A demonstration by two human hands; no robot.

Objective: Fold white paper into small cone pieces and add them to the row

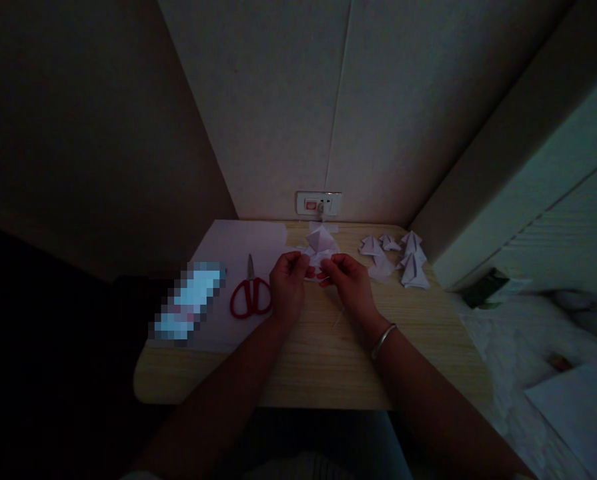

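Both my hands meet over the middle of a small wooden table (318, 360). My left hand (287, 288) and my right hand (351, 283) each pinch a side of a folded white paper piece (320, 250), which has a pointed peak rising between them. The fingers of both hands are closed on the paper. A silver bangle (382, 340) sits on my right wrist. The room is dim, so the paper's folds are hard to make out.
Red-handled scissors (251, 293) lie on a white sheet (238, 253) left of my hands, beside a blurred object (191, 300). Several folded paper shapes (401, 257) sit at the back right. A wall socket (319, 203) is behind. A bed (553, 360) with paper lies to the right.
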